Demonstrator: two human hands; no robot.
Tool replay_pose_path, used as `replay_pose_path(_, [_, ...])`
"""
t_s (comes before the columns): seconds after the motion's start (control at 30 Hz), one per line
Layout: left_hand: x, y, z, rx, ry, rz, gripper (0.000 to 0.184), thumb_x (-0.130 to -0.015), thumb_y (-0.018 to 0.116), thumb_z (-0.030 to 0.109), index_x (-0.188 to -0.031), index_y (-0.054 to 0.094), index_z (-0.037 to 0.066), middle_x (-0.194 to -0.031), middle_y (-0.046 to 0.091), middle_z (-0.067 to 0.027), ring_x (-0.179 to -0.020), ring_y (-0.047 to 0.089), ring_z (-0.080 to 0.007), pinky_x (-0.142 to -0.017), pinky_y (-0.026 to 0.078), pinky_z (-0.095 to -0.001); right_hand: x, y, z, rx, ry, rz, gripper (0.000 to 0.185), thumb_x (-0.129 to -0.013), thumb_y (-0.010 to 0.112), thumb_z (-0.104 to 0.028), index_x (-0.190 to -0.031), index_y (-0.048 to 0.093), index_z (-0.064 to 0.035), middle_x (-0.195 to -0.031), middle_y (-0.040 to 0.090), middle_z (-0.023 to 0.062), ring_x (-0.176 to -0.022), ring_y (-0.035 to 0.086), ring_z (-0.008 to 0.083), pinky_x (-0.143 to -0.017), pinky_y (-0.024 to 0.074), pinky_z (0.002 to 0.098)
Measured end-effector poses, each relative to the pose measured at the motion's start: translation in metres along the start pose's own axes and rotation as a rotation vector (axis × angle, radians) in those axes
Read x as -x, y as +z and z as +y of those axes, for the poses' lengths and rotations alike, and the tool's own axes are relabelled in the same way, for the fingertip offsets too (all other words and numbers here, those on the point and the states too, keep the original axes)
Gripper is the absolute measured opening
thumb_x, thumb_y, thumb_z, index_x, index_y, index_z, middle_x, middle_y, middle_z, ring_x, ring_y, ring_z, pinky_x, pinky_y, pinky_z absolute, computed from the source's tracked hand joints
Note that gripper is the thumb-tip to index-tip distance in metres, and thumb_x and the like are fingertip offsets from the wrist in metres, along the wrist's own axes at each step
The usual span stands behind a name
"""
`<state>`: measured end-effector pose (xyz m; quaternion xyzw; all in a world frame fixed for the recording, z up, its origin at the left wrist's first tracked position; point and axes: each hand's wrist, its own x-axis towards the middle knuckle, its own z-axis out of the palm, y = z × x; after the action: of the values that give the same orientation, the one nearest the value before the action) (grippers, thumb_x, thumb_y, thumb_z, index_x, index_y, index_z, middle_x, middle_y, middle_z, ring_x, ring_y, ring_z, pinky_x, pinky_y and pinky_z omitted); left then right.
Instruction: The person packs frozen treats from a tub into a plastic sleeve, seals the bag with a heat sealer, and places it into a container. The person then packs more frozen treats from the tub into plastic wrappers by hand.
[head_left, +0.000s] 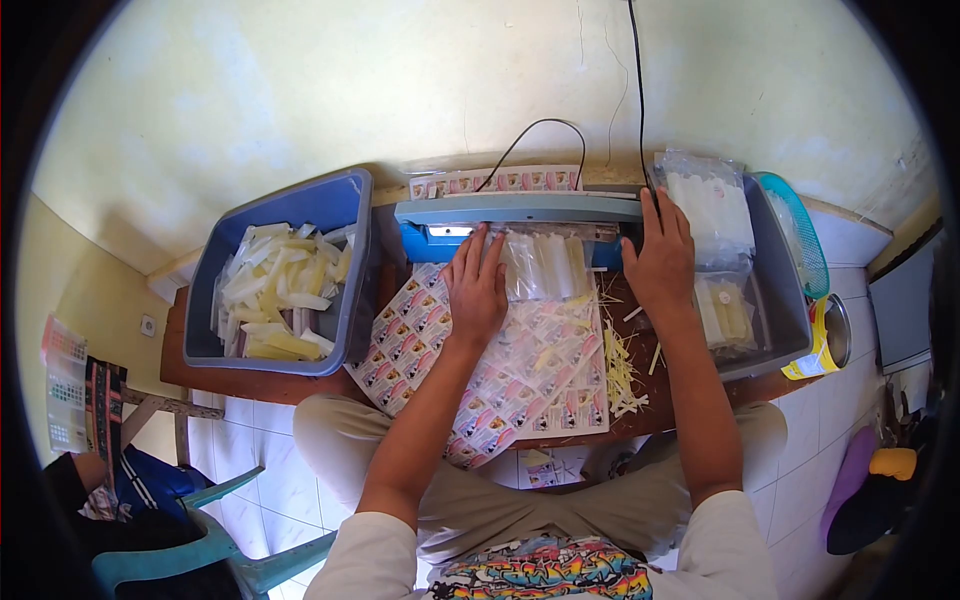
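Observation:
A blue heat sealer (412,240) with a long grey press arm (520,209) stands at the back of the table. At its front edge lies a clear plastic bag (548,268) filled with pale, narrow tube-shaped packets. My left hand (475,290) is open, its fingers stretched along the bag's left side, with the fingertips at the sealer. At the right end of the press arm is my right hand (662,255), open, fingers extended over the arm and thumb apart. The bag's upper end is hidden under the arm.
On the left, a grey-blue tub (362,240) holds many loose pale packets. Filled bags (710,215) sit in a grey tub (795,310) on the right, beside a turquoise basket (800,230) and a yellow can (815,340). Printed sheets (410,330) and thin scraps (622,375) cover the tabletop.

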<state>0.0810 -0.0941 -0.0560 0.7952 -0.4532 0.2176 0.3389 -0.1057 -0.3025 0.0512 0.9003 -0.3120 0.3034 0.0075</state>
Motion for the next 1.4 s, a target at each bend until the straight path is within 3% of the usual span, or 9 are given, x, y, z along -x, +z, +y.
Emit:
replay_pose_path(0.23, [0.002, -0.001, 0.008, 0.018, -0.019, 0.007, 0.058, -0.102, 0.072, 0.025, -0.156, 0.058, 0.009, -0.169, 0.046, -0.0162, -0.151, 0.046, -0.0362, -0.117, 0.035, -0.0513, 0.006, 0.003, -0.001, -0.064, 0.014, -0.028, 0.082, -0.09, 0.08, -0.014, -0.163, 0.044, -0.0032, -0.166, 0.044, 0.0186, -0.154, 0.042, 0.0387, -0.127, 0.0408, 0.0451])
replay_pose_path(0.4, [0.004, -0.001, 0.008, 0.074, -0.011, -0.034, 0.063, -0.099, 0.071, 0.012, -0.159, 0.052, 0.005, -0.172, 0.039, -0.021, -0.153, 0.042, -0.042, -0.121, 0.035, -0.0532, 0.007, 0.005, 0.003, -0.087, -0.022, -0.01, 0.083, -0.089, 0.079, -0.012, -0.163, 0.043, -0.0035, -0.165, 0.044, 0.0193, -0.154, 0.042, 0.0392, -0.127, 0.041, 0.0451])
replay_pose_path(0.5, [0.003, -0.003, 0.007, 0.113, -0.016, -0.074, 0.065, -0.099, 0.069, 0.008, -0.161, 0.049, 0.005, -0.175, 0.033, -0.0221, -0.154, 0.038, -0.0462, -0.127, 0.031, -0.0553, 0.008, 0.007, 0.007, -0.116, -0.018, -0.012, 0.084, -0.09, 0.078, -0.01, -0.166, 0.041, -0.0055, -0.165, 0.044, 0.0196, -0.154, 0.042, 0.0399, -0.128, 0.039, 0.0466])
replay_pose_path(0.73, [0.005, -0.001, 0.007, 0.149, -0.004, -0.079, 0.069, -0.096, 0.067, 0.001, -0.162, 0.046, 0.003, -0.176, 0.029, -0.0253, -0.155, 0.034, -0.05, -0.129, 0.028, -0.0566, 0.008, 0.005, 0.004, -0.11, -0.005, -0.019, 0.086, -0.088, 0.079, -0.011, -0.165, 0.041, -0.0049, -0.166, 0.044, 0.02, -0.154, 0.042, 0.0402, -0.127, 0.0395, 0.0464])
replay_pose_path(1.0, [0.007, -0.005, 0.012, 0.198, -0.006, -0.087, 0.081, -0.09, 0.073, 0.004, -0.166, 0.045, 0.011, -0.18, 0.018, -0.0244, -0.161, 0.026, -0.0502, -0.13, 0.024, -0.0576, 0.008, 0.002, 0.003, -0.13, -0.001, -0.031, 0.089, -0.087, 0.08, -0.012, -0.166, 0.041, -0.0043, -0.168, 0.043, 0.0201, -0.155, 0.041, 0.0402, -0.129, 0.0377, 0.0461])
replay_pose_path(1.13, [0.01, -0.008, 0.02, 0.131, -0.021, -0.086, 0.076, -0.092, 0.075, 0.009, -0.163, 0.049, 0.01, -0.177, 0.024, -0.0268, -0.16, 0.029, -0.0485, -0.126, 0.026, -0.0595, 0.009, 0.002, 0.003, -0.135, 0.002, -0.04, 0.089, -0.087, 0.08, -0.012, -0.166, 0.041, -0.0044, -0.169, 0.042, 0.0201, -0.156, 0.041, 0.0403, -0.129, 0.0375, 0.0464])
replay_pose_path(1.2, [0.009, -0.007, 0.021, 0.1, -0.009, -0.054, 0.073, -0.093, 0.079, 0.017, -0.161, 0.053, 0.013, -0.176, 0.03, -0.0237, -0.161, 0.03, -0.0459, -0.125, 0.026, -0.0593, 0.009, 0.001, 0.003, -0.146, -0.003, -0.043, 0.089, -0.087, 0.08, -0.013, -0.166, 0.04, -0.0044, -0.169, 0.041, 0.0205, -0.156, 0.04, 0.0411, -0.129, 0.0373, 0.0469])
replay_pose_path(1.4, [0.007, -0.002, 0.02, 0.161, -0.014, -0.064, 0.07, -0.092, 0.084, 0.022, -0.156, 0.058, 0.015, -0.172, 0.038, -0.02, -0.16, 0.032, -0.0454, -0.123, 0.029, -0.0605, 0.009, -0.002, 0.002, -0.136, -0.001, -0.069, 0.09, -0.086, 0.081, -0.016, -0.166, 0.04, -0.0032, -0.17, 0.039, 0.0213, -0.158, 0.038, 0.0412, -0.13, 0.0372, 0.0459])
